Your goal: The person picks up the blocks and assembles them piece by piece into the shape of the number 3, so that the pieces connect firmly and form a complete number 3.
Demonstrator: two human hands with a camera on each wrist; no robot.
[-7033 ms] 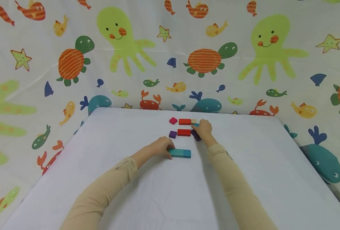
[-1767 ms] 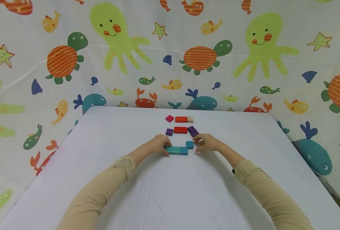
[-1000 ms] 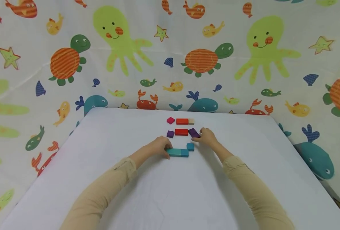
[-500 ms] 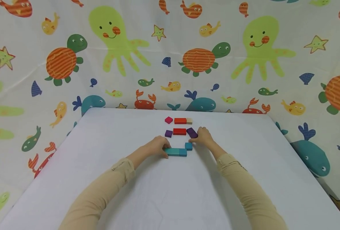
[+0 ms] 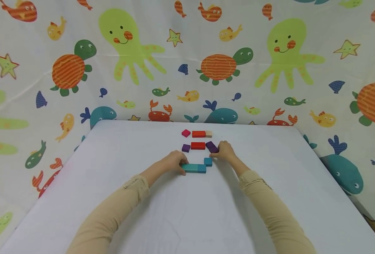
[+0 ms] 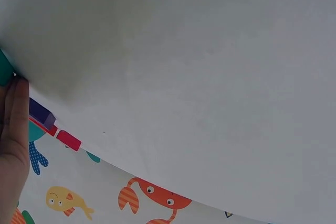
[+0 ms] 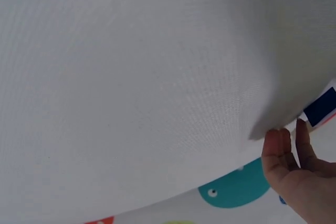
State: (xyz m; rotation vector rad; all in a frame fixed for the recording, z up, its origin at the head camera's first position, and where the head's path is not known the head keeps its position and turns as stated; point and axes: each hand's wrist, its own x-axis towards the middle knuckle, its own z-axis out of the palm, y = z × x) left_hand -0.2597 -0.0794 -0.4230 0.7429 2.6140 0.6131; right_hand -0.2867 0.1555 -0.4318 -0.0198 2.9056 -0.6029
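Note:
In the head view my left hand [image 5: 174, 162] grips the left end of a row of teal and blue wooden blocks [image 5: 193, 168]; its fingers hide that end. A small blue block [image 5: 207, 162] lies just behind the row's right end. My right hand [image 5: 226, 151] pinches the near right end of a slanted purple block [image 5: 211, 146], thumb on the near side and fingers behind. Left of it lie a red block [image 5: 198, 145] and a small purple block [image 5: 186, 147]. The right wrist view shows the slanted block [image 7: 321, 107] beside the hand's fingertips [image 7: 301, 124].
Farther back are a pink block [image 5: 186, 133], a second red block [image 5: 198, 134] and a pale wooden block [image 5: 209, 134] at its right end. All rest on a white-covered table [image 5: 181, 218]. A curtain [image 5: 177, 53] with sea animals hangs behind the table's far edge.
Seven seconds ago the right hand held the small blue block near the back blocks. That block then lay by the teal row, and the right hand moved back to the purple block. The left hand stays put.

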